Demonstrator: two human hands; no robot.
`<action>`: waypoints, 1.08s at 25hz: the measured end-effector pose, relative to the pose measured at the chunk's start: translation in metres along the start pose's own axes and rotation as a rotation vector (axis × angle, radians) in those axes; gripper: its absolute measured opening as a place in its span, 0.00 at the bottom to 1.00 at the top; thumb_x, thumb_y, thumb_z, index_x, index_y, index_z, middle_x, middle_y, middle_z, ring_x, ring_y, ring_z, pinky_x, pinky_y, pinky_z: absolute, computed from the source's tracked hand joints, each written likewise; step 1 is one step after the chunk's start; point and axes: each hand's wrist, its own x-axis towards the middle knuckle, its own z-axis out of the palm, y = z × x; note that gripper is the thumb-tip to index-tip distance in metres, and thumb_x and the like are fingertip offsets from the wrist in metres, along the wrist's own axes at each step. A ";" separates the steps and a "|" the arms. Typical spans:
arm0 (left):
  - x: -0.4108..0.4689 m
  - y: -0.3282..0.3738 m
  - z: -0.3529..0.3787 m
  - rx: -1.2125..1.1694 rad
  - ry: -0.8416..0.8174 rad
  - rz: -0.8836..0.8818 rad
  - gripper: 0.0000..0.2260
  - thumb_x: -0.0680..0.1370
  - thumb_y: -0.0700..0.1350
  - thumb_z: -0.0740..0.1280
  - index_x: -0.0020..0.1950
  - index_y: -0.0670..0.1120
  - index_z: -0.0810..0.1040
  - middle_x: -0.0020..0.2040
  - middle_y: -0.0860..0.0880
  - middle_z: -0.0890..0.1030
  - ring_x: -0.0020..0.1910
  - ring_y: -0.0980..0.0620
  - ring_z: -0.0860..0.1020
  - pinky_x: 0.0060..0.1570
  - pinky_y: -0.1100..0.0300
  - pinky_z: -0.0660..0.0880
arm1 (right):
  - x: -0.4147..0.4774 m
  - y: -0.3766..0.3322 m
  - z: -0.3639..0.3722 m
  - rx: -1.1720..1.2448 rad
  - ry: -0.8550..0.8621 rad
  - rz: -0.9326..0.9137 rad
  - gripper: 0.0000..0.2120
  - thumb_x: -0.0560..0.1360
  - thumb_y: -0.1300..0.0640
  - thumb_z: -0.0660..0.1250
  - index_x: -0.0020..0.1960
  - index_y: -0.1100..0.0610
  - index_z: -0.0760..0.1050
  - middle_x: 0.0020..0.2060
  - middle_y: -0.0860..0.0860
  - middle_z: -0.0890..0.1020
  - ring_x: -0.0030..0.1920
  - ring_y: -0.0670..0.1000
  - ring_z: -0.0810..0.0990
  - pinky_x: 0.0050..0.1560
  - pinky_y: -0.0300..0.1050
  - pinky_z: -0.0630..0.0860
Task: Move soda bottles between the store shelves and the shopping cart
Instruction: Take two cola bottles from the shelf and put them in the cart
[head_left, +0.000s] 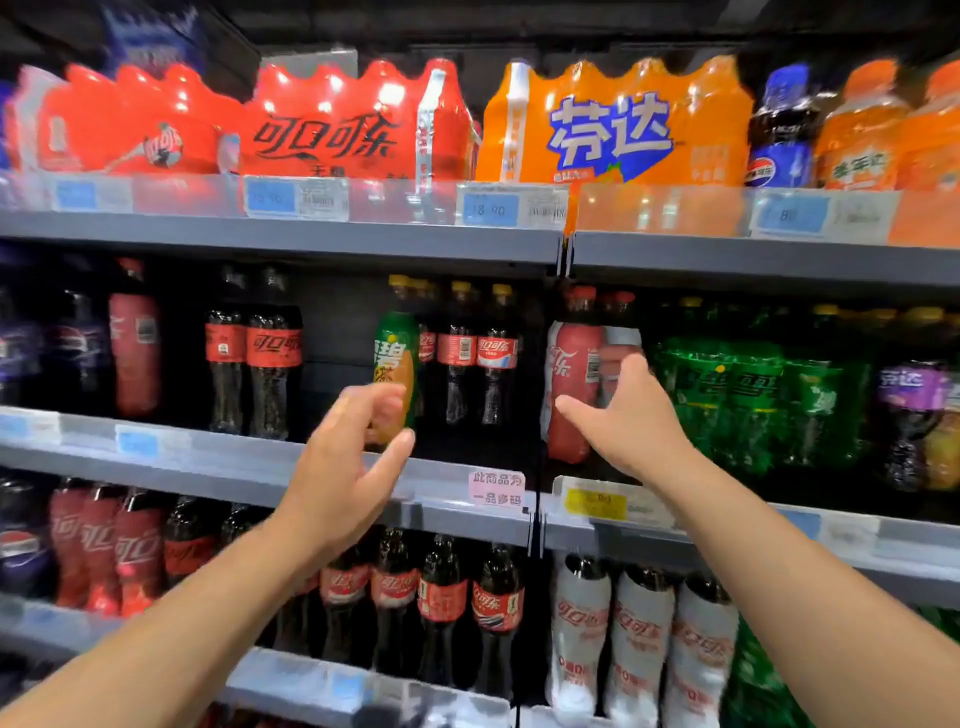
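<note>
Coke bottle (569, 384) in red wrap sits front-row, easy grab: right hand (623, 421) spread wide at it, left hand (343, 452) loosely cupped, empty.

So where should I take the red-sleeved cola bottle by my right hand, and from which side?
Grip the red-sleeved cola bottle round its mid body, from the front: it stands upright at the shelf front, with another bottle close on its right.

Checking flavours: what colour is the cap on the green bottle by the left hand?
The cap is yellow; head view.
</note>
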 end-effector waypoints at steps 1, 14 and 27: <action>0.016 -0.006 0.006 0.030 0.047 -0.014 0.17 0.79 0.51 0.67 0.67 0.50 0.72 0.57 0.53 0.77 0.55 0.56 0.77 0.56 0.57 0.75 | 0.010 0.001 0.004 -0.051 -0.013 0.030 0.20 0.72 0.48 0.76 0.55 0.59 0.75 0.50 0.54 0.82 0.49 0.54 0.81 0.47 0.47 0.78; 0.072 -0.071 0.061 0.328 -0.225 -0.456 0.45 0.60 0.74 0.70 0.60 0.38 0.78 0.48 0.41 0.82 0.29 0.61 0.71 0.23 0.69 0.57 | 0.078 0.036 0.054 -0.224 0.050 0.199 0.50 0.71 0.43 0.77 0.76 0.72 0.55 0.68 0.68 0.73 0.66 0.66 0.76 0.61 0.54 0.74; 0.068 -0.069 0.059 0.282 -0.258 -0.399 0.37 0.61 0.72 0.71 0.63 0.54 0.70 0.47 0.50 0.81 0.42 0.50 0.80 0.35 0.61 0.70 | 0.058 0.030 0.050 0.025 0.015 0.201 0.21 0.65 0.53 0.80 0.55 0.55 0.79 0.50 0.56 0.85 0.50 0.58 0.83 0.50 0.47 0.77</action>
